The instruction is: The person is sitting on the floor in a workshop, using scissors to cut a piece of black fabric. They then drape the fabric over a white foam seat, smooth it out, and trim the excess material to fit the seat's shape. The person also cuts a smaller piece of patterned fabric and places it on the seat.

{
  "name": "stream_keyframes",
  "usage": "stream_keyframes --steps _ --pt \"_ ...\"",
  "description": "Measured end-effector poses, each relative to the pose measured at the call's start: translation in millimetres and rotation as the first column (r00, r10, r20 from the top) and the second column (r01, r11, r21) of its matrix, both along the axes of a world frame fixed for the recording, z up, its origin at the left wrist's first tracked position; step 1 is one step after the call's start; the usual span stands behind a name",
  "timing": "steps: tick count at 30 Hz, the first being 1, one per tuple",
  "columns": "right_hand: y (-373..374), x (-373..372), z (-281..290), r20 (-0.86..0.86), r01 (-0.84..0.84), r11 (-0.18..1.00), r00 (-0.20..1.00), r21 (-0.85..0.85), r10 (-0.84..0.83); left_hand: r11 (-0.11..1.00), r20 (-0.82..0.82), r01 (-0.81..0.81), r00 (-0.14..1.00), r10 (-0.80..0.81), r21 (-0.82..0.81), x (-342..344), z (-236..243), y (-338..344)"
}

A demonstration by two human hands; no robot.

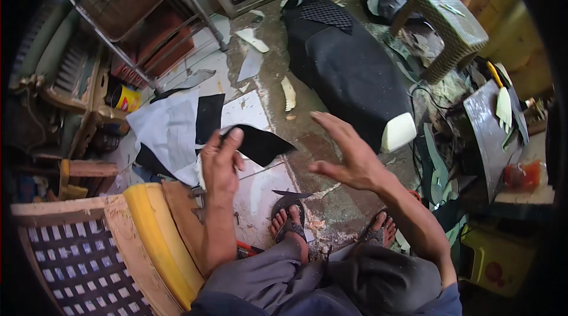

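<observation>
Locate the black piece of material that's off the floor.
In the head view, just left of centre: the black piece of material is pinched in the left hand, left of the open right hand.

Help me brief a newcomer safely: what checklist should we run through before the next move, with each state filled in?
1. Black piece secured: ok, pinched between the left hand's thumb and fingers.
2. Right hand free: ok, open with nothing in it.
3. Long black padded form supported: ok, lying on the floor.
4. Floor free of scraps: not ok, pale scraps lie about.
5. Underside of the black piece undamaged: cannot tell, it is hidden.
</observation>
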State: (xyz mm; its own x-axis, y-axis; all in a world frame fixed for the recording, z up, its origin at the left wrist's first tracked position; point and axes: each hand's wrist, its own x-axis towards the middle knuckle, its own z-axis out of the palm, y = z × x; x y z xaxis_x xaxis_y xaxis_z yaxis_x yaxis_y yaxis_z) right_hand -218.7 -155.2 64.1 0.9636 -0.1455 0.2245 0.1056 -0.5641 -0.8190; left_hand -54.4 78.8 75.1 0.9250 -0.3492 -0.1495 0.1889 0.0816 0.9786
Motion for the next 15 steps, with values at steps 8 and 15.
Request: stream_keyframes --steps 8,15 --pt "5.5 16.2 -37.1 -0.221 -0.017 0.98 0.973 0.197 0.062 0.921 -0.327 0.15 0.904 -0.275 -0.359 -21.2 -26.2 -23.9" --pt "11.9 14.6 -46.5 -0.321 0.14 0.971 0.944 0.193 -0.073 0.977 -0.336 0.125 0.925 -0.177 -0.172 -13.0 -50.9 -10.8"
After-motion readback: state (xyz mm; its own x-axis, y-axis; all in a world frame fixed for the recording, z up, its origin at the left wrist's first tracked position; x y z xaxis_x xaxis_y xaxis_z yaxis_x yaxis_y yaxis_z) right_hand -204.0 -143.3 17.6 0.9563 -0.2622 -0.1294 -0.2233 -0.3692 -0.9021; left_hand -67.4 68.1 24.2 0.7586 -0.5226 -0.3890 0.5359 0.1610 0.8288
